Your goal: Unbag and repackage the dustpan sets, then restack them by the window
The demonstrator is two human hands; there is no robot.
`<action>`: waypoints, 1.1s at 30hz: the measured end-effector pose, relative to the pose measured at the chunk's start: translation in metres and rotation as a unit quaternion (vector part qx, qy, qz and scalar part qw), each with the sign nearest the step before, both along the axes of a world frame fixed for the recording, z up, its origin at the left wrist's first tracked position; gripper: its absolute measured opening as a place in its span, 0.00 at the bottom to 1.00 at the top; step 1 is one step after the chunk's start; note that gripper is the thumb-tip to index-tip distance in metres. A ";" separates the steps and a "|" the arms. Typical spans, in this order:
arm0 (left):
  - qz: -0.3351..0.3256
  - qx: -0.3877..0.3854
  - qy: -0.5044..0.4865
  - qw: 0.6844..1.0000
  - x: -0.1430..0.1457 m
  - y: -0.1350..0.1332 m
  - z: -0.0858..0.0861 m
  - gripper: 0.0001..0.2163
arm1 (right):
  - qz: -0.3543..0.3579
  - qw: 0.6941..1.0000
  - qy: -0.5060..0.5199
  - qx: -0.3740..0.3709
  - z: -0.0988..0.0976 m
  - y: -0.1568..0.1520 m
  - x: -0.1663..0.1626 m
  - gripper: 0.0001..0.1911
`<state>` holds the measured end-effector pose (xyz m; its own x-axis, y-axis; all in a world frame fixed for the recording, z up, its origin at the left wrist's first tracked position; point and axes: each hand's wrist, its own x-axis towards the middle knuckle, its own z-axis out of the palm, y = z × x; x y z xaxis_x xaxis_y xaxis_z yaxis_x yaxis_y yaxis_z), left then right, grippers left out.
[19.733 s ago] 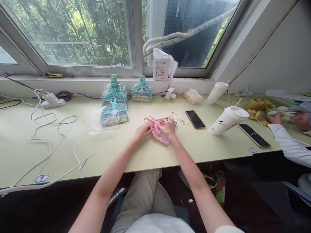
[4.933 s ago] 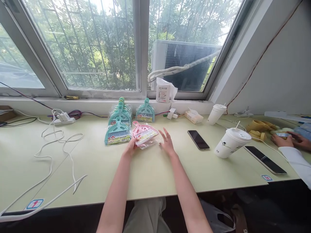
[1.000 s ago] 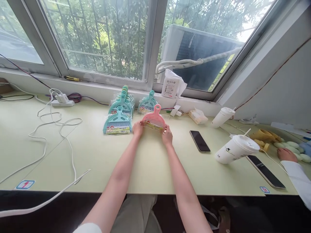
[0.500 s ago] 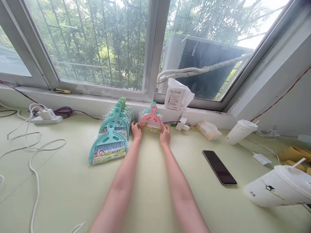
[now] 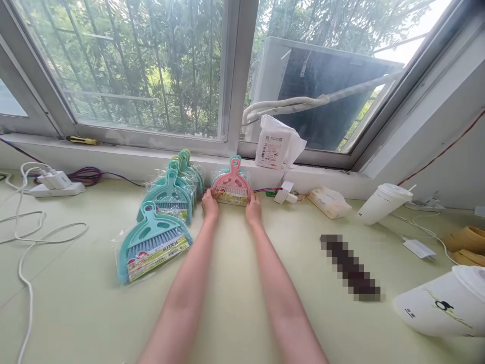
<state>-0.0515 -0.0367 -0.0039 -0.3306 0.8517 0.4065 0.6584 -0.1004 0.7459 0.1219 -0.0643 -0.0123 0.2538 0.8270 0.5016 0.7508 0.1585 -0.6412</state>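
Observation:
A pink dustpan and brush set (image 5: 232,183) in clear wrap stands upright against the wall below the window, with at least one teal set partly hidden behind it. My left hand (image 5: 209,205) grips its left edge, and my right hand (image 5: 253,209) has hold of the right edge, fingers curled around the sides. Left of my hands leans a row of wrapped teal dustpan sets (image 5: 171,194), several deep, some with green handles. In front of that row, another teal dustpan set (image 5: 153,242) lies tilted back, its blue bristles and printed label facing me.
On the right are a tissue pack (image 5: 329,202), a pixelated dark phone (image 5: 350,268) and two white cups, one far (image 5: 382,205) and one near (image 5: 441,303). A white package (image 5: 275,146) stands on the sill. White cables (image 5: 28,288) and a power strip (image 5: 56,188) occupy the left.
The front teal dustpan set has slid toward me and left, leaning back further. My hands stay on the pink set. The view has shifted slightly.

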 end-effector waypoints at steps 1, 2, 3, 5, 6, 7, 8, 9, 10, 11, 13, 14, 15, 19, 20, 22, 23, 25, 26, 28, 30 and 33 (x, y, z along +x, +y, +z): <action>0.007 0.014 -0.003 1.000 0.000 -0.001 -0.001 0.13 | 0.003 1.000 0.008 0.009 -0.001 0.001 0.001 0.29; 0.017 0.026 -0.006 0.999 0.000 -0.002 -0.001 0.12 | 0.005 1.000 0.020 0.021 -0.002 0.002 0.002 0.28; 0.026 0.035 -0.009 0.999 -0.001 -0.003 -0.001 0.11 | 0.007 0.999 0.035 0.032 -0.003 0.003 0.003 0.26; 0.026 0.036 -0.024 0.999 -0.002 -0.003 0.000 0.13 | 0.019 0.995 0.085 0.045 -0.005 0.006 0.006 0.23; 0.018 0.031 -0.036 0.999 -0.003 -0.003 0.001 0.15 | 0.028 0.991 0.121 0.044 -0.006 0.007 0.008 0.22; 0.008 0.025 -0.049 0.998 -0.005 -0.003 0.002 0.18 | 0.039 0.985 0.162 0.042 -0.007 0.007 0.011 0.21; 0.002 0.018 -0.062 0.998 -0.007 -0.003 0.003 0.21 | 0.049 0.978 0.200 0.040 -0.008 0.006 0.015 0.20; -0.001 0.009 -0.073 0.997 -0.010 -0.002 0.003 0.23 | 0.055 0.970 0.232 0.040 -0.009 0.004 0.019 0.20; -0.002 -0.001 -0.081 0.997 -0.012 -0.002 0.003 0.24 | 0.056 0.965 0.252 0.043 -0.009 0.001 0.024 0.20; -0.007 -0.014 -0.083 0.996 -0.015 -0.003 0.003 0.23 | 0.051 0.963 0.259 0.046 -0.008 -0.003 0.029 0.19; -0.033 -0.036 -0.067 0.997 -0.020 -0.004 0.000 0.19 | 0.027 0.967 0.251 0.045 -0.007 -0.014 0.039 0.18; -0.056 -0.042 -0.051 0.996 -0.023 -0.006 -0.002 0.15 | 0.009 0.968 0.247 0.039 -0.007 -0.019 0.043 0.17; -0.081 -0.046 -0.032 0.995 -0.026 -0.007 -0.004 0.12 | -0.009 0.969 0.244 0.033 -0.007 -0.023 0.046 0.16; -0.167 -0.041 0.021 0.985 -0.038 -0.011 -0.011 0.19 | -0.064 0.964 0.256 0.024 -0.008 -0.034 0.052 0.15; -0.180 -0.042 0.024 0.982 -0.041 -0.011 -0.011 0.21 | -0.072 0.963 0.260 0.028 -0.010 -0.035 0.053 0.15; -0.200 -0.048 0.019 0.978 -0.048 -0.009 -0.012 0.22 | -0.084 0.959 0.270 0.033 -0.012 -0.035 0.054 0.15; -0.209 -0.052 0.016 0.976 -0.051 -0.008 -0.012 0.23 | -0.088 0.956 0.278 0.035 -0.014 -0.034 0.055 0.15; -0.222 -0.059 0.014 0.973 -0.057 -0.006 -0.011 0.25 | -0.096 0.950 0.295 0.042 -0.017 -0.030 0.056 0.15; -0.226 -0.061 0.018 0.972 -0.058 -0.006 -0.012 0.26 | -0.099 0.947 0.303 0.047 -0.019 -0.028 0.057 0.15; -0.220 -0.059 0.037 0.973 -0.060 -0.005 -0.012 0.26 | -0.099 0.943 0.313 0.054 -0.023 -0.024 0.059 0.15; -0.203 -0.052 0.059 0.976 -0.059 -0.004 -0.013 0.25 | -0.095 0.942 0.315 0.056 -0.028 -0.020 0.062 0.15; -0.185 -0.042 0.087 0.978 -0.056 -0.003 -0.014 0.21 | -0.083 0.945 0.309 0.064 -0.034 -0.015 0.065 0.16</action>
<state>-0.1078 -0.0399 -0.0178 0.0735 0.9331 0.3521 0.7064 -0.2980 0.6421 0.1866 -0.0792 -0.0463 0.6521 0.6931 0.3072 0.2594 0.1768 -0.9494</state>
